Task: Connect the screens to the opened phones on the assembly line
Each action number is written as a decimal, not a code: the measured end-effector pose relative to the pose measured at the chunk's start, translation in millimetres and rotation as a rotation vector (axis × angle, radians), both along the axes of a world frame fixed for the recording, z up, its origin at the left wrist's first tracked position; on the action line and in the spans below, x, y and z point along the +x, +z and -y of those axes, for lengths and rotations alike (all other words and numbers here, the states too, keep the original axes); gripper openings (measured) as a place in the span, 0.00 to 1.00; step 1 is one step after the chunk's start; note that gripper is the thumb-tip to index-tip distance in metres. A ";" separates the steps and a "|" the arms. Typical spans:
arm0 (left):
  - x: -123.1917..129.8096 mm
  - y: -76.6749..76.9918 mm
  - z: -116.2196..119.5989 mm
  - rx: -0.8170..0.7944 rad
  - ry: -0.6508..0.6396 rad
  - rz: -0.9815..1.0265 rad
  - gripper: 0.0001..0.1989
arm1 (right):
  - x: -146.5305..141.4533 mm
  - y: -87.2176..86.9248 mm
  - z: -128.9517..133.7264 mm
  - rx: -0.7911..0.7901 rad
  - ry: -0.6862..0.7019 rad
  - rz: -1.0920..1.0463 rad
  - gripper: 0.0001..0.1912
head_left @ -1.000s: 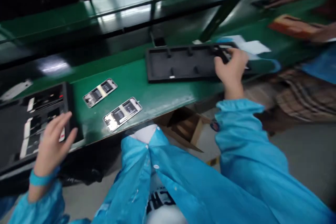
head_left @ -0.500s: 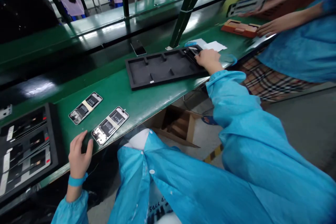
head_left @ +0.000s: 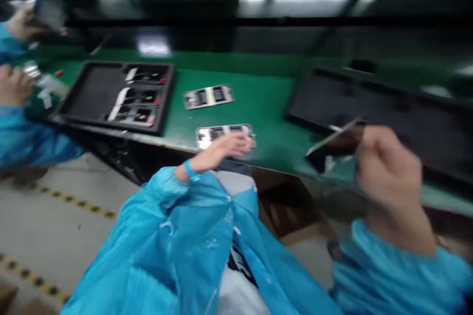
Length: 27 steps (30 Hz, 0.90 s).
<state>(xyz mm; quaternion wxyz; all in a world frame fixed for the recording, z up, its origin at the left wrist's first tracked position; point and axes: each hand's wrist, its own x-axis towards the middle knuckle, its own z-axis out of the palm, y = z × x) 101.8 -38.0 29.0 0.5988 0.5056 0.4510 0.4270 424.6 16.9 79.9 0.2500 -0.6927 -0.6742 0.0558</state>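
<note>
My right hand (head_left: 388, 172), blurred by motion, is closed on a thin dark panel with a pale edge, which looks like a phone screen (head_left: 334, 145). It is held tilted in the air in front of the black tray (head_left: 391, 108) on the right. My left hand (head_left: 225, 150) has its fingers stretched out over the nearer opened phone (head_left: 205, 137), partly covering it. Whether it touches the phone I cannot tell. Behind lies a second opened phone (head_left: 209, 97), flat on the green bench (head_left: 266, 103), with its dark inner parts and a cream strip showing.
On the left, another black tray (head_left: 168, 93) holds several screen-like panels with red tabs. Past it, a co-worker's hands (head_left: 16, 83) handle things at the bench. A cardboard box (head_left: 303, 234) stands on the floor below the bench edge.
My view has swung left. My right hand has lifted the panel out of the right tray and brought it back towards me. My left hand has moved over the nearer phone.
</note>
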 end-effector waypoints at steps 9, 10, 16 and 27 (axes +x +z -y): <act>-9.7 -16.2 -30.8 -0.287 0.040 0.671 0.29 | -89.7 -34.0 -1.0 -0.053 0.727 -0.393 0.11; -19.3 -15.1 -30.5 -0.236 0.117 0.662 0.28 | -89.0 -38.0 -9.9 -0.058 0.704 -0.390 0.13; -65.4 -19.0 -37.6 -0.014 0.246 0.344 0.33 | -76.8 -71.7 -79.8 -0.197 0.662 -0.213 0.16; -62.7 -15.3 -56.7 0.095 0.075 0.079 0.30 | -129.1 -54.5 -49.7 0.031 0.860 -0.180 0.21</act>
